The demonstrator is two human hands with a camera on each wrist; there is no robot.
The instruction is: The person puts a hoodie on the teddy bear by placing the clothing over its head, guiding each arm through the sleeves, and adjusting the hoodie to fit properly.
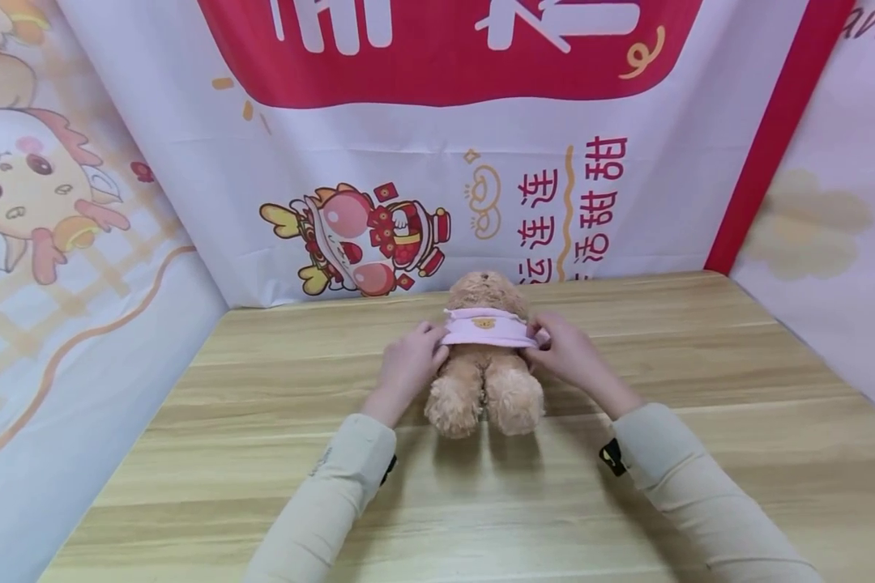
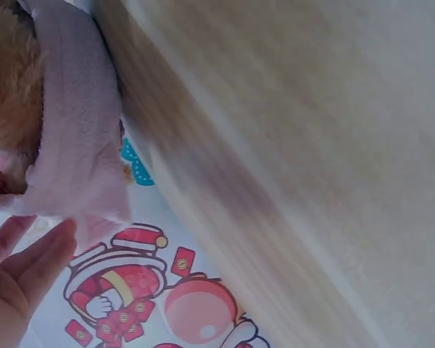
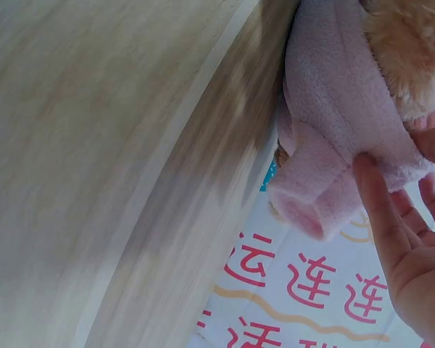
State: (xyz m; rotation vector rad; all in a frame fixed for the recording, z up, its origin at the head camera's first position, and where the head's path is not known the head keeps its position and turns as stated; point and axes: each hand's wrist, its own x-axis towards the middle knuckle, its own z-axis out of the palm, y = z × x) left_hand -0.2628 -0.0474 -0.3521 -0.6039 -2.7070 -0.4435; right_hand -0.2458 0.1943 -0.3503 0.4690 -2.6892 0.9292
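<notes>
A light brown, fluffy teddy bear [image 1: 485,293] lies on the wooden table, its head toward the back wall and its two legs toward me. Around its upper body is a small pink shirt [image 1: 499,328] with a bear-face patch on the middle. My left hand [image 1: 411,360] pinches the lower hem at the left side. On the other side, my right hand [image 1: 570,352] pinches the hem, with a finger pressing on the outside of the pink cloth [image 3: 333,94] in the right wrist view. A short pink sleeve [image 3: 304,188] hangs there beside the fingers.
The wood-grain table [image 1: 262,502] reaches back to a white cloth backdrop [image 1: 423,129] printed with red lettering and a cartoon dragon figure. Printed cloths also stand along the left [image 1: 102,267] and right [image 1: 831,267] sides.
</notes>
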